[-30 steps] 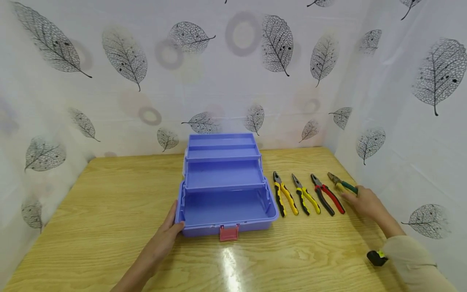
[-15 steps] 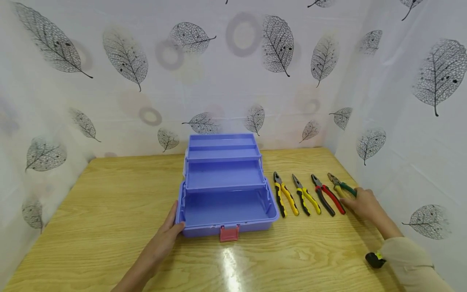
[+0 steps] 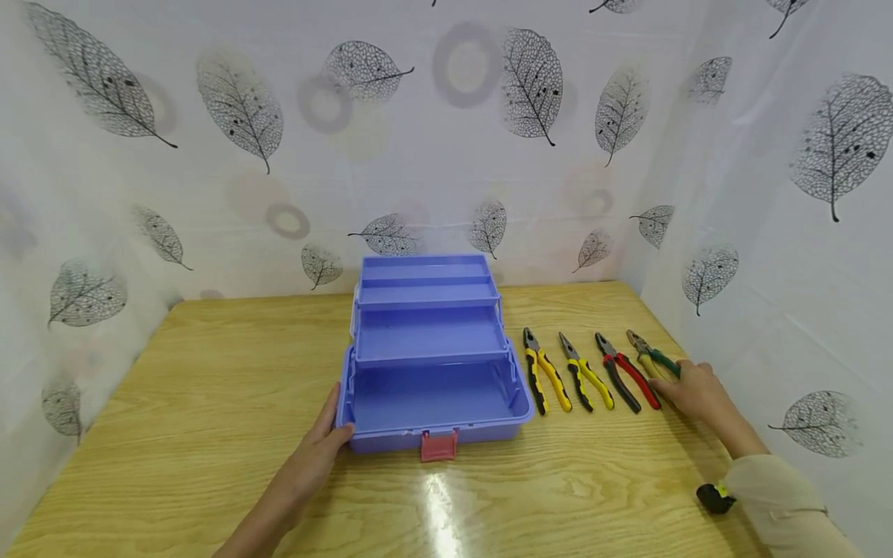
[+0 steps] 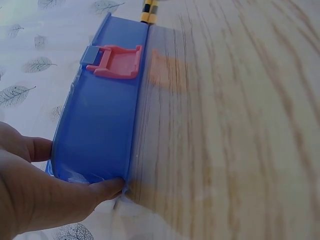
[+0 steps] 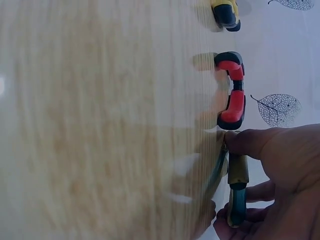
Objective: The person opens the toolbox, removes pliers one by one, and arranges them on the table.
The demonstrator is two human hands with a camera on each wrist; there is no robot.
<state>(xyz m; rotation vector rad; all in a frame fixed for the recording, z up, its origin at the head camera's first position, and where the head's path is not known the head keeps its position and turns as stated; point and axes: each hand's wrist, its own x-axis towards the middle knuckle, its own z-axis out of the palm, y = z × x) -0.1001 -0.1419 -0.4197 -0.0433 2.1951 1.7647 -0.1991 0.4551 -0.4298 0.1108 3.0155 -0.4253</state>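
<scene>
A blue-purple toolbox (image 3: pixel 429 438) stands unfolded on the table, its stepped trays raised at the back and a pink latch (image 3: pixel 438 446) on its front. At its front left corner my left hand (image 3: pixel 321 453) grips the side, the thumb and a finger on either side of it in the left wrist view. My right hand (image 3: pixel 698 394) holds the handles of combination pliers (image 3: pixel 645 358) with green and yellow grips, thumb on one handle and fingers around the other. The pliers' head points to the back and lies at the table surface.
Left of the held pliers lie red-and-black pliers (image 3: pixel 624 376), yellow-and-black needle-nose pliers (image 3: pixel 586 376) and larger yellow-and-black pliers (image 3: pixel 544 372). A small black object (image 3: pixel 715 498) with a yellow-green mark sits by the right sleeve. Leaf-patterned cloth (image 3: pixel 446 155) encloses the table's back and sides.
My right hand has shifted slightly left and settled closer on the pliers' handles, turning them a little. The left hand and toolbox stay where they were.
</scene>
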